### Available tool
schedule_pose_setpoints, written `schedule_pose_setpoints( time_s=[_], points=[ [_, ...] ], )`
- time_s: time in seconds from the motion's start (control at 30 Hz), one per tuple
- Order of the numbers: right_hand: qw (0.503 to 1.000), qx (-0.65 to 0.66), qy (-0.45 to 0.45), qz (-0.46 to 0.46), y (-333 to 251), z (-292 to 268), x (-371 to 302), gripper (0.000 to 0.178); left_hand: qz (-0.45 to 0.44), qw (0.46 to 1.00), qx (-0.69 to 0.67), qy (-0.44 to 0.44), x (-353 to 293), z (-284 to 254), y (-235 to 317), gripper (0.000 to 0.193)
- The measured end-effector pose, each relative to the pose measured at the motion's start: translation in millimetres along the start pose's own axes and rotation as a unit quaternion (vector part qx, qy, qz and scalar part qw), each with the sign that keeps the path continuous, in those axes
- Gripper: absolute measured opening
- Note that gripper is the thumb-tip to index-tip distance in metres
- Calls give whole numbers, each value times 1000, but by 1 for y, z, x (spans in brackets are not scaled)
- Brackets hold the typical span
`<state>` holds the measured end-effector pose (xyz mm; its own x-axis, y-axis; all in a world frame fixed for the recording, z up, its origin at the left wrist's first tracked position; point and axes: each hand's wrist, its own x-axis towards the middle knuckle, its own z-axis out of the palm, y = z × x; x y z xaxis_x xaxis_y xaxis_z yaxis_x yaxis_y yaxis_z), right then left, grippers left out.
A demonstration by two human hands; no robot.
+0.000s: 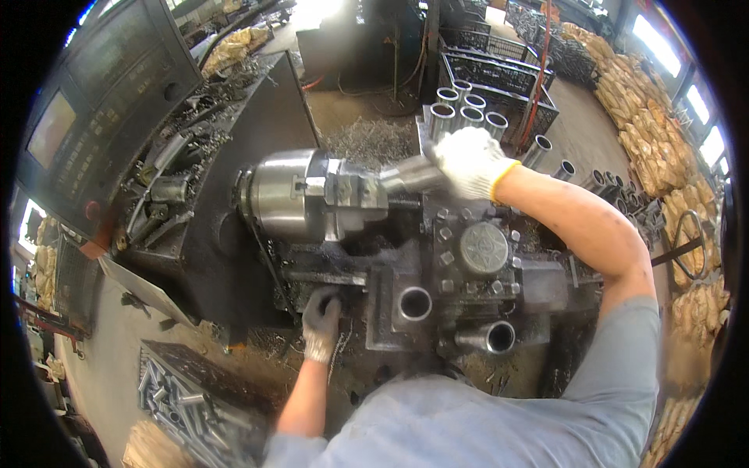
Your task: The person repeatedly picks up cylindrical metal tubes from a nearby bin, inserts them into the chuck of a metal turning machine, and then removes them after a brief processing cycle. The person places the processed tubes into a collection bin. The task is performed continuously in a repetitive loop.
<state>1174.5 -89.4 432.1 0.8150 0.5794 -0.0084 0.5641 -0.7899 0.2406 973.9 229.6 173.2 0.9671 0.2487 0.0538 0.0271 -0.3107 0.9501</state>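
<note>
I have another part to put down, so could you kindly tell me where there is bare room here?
The floor left of the heap of cut tubes looks bare, as does the floor strip between the black crates and the wrapped bundles. It is crowded around the right hand, between the chuck and standing tubes, and around the tool post.

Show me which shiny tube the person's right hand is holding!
The slanted, blurry tube pointing toward the big round chuck: the right hand grips its right end. The standing tubes beyond that hand are not in its grip.
</note>
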Motion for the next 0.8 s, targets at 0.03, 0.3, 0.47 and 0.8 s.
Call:
schedule_pose_setpoints(
  time_s=[0.03, 0.3, 0.47, 0.8],
  points=[
    [998, -35, -43, 2, 11, 18, 17, 48, 20, 999, 42, 15, -13, -14, -16, 27],
    [920, 304, -247, 30, -2, 107, 73, 71, -291, 896, -205, 265, -128, -115, -144, 18],
    [954, 244, -174, -5, -13, 113, 74, 78, -190, 875, -307, 323, -107, -179, -191, 22],
    [887, 376, -256, 77, -1, 128, 96, 45, -326, 778, -481, 238, -74, -251, -143, 49]
  ],
)
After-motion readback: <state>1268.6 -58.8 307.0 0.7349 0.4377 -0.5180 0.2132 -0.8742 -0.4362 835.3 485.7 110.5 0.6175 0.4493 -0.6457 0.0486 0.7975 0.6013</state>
